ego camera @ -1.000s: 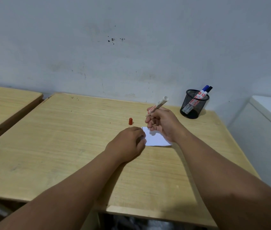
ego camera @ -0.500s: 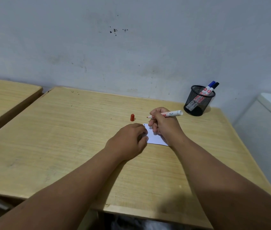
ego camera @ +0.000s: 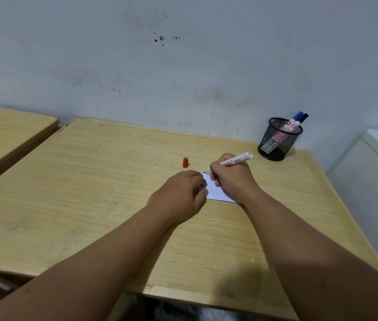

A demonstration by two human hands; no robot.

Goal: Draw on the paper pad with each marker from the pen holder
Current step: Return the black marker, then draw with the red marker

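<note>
A small white paper pad lies on the wooden desk, mostly covered by both hands. My right hand grips an uncapped white marker with red print, its red tip down at the pad's far left corner. My left hand rests curled on the pad's left edge, holding it down. The marker's red cap stands on the desk just beyond my left hand. A black mesh pen holder at the back right holds two markers, one blue-capped and one black-capped.
A second wooden desk adjoins on the left with a narrow gap between. A white cabinet or appliance stands to the right of the desk. The grey wall runs right behind the desk's far edge.
My right hand has tipped the marker from raised and upright to slanted, and its tip has come down onto the pad's far corner. My left hand has stayed on the pad.
</note>
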